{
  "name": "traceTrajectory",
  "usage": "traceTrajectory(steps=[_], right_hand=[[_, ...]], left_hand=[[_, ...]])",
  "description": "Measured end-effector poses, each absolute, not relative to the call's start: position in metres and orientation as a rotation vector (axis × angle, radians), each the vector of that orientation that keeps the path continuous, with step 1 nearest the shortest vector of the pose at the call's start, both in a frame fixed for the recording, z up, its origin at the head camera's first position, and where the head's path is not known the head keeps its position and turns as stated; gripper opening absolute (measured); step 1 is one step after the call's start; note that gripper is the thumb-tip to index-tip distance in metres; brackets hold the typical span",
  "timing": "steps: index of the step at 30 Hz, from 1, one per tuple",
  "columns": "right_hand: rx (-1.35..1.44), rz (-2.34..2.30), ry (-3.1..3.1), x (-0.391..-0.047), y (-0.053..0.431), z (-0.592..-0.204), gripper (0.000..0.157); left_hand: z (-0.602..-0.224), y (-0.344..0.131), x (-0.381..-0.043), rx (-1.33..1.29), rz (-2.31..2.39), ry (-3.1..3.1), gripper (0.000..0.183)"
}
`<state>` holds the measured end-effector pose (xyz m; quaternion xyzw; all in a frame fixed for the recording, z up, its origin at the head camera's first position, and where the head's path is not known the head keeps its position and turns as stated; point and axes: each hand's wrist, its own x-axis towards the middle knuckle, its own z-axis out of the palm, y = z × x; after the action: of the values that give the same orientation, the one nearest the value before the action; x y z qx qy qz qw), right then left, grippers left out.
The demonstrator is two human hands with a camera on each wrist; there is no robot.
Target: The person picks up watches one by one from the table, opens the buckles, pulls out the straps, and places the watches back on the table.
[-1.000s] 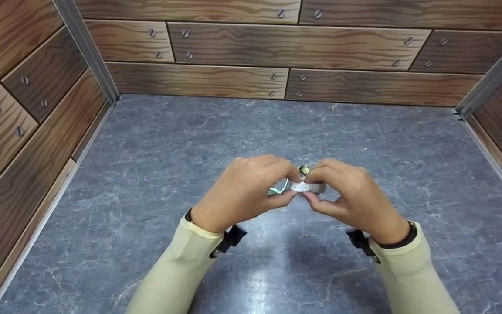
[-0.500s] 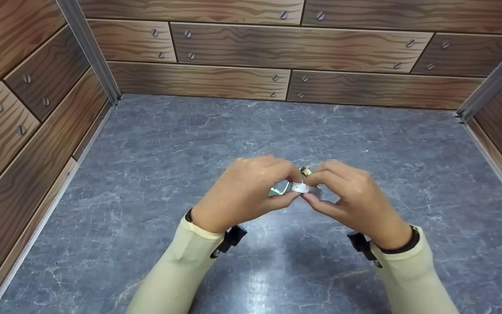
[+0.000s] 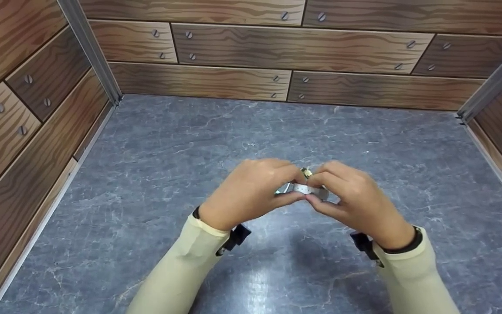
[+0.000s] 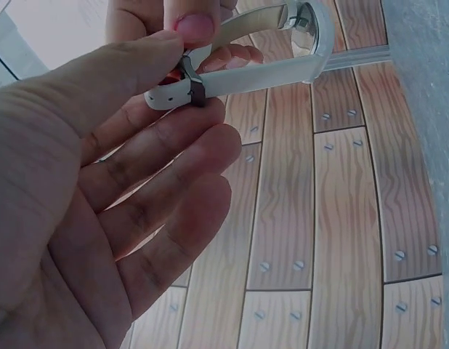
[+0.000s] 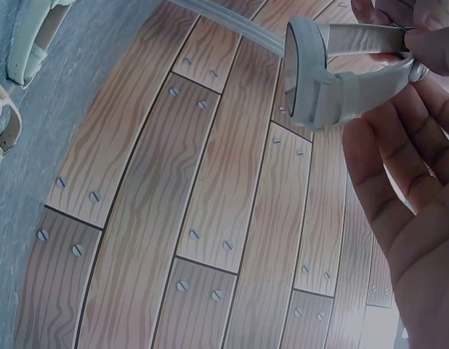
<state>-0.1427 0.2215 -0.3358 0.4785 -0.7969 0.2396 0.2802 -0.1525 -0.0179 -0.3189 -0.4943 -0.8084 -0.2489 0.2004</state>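
Both hands pinch a wristwatch with a white strap (image 3: 303,188), held up in front of the body. In the left wrist view its strap (image 4: 261,76) forms a loop, with a dark metal buckle (image 4: 196,83) near the holed end. My left hand (image 3: 251,192) has thumb and fingers on the strap beside the buckle. From the other side my right hand (image 3: 353,196) pinches the strap close by, its thumb (image 4: 195,29) right at the buckle. The watch's case (image 5: 304,73) faces left in the right wrist view; fingers hide part of the strap.
Behind the fingertips a small yellowish and dark thing (image 3: 306,172) partly shows. In the right wrist view, a second pale-strapped watch (image 5: 6,123) and a whitish band-like thing (image 5: 32,36) lie on the grey marbled tabletop (image 3: 251,126). Wood-patterned walls (image 3: 303,48) enclose the back and sides.
My left hand and forearm have shifted slightly to the right. The fingertips have moved a little right and down together, both still pinching the watch strap.
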Motion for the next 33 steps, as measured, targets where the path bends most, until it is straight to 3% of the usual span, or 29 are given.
traceTrajectory(steps=[23,28,33], right_hand=[[1.208,0.812,-2.121,-0.151,0.224,-0.337,0.016],[1.151,0.996,-2.152,-0.153,0.223,-0.340,0.028],[1.115,1.094,-2.205,-0.153,0.222,-0.342,0.025]], left_hand=[[-0.324,-0.015,-0.164,-1.332,-0.775,-2.095,0.015],[-0.325,-0.015,-0.166,-1.269,-0.822,-2.162,0.015],[-0.326,-0.014,-0.166,-1.252,-0.829,-2.221,0.015]])
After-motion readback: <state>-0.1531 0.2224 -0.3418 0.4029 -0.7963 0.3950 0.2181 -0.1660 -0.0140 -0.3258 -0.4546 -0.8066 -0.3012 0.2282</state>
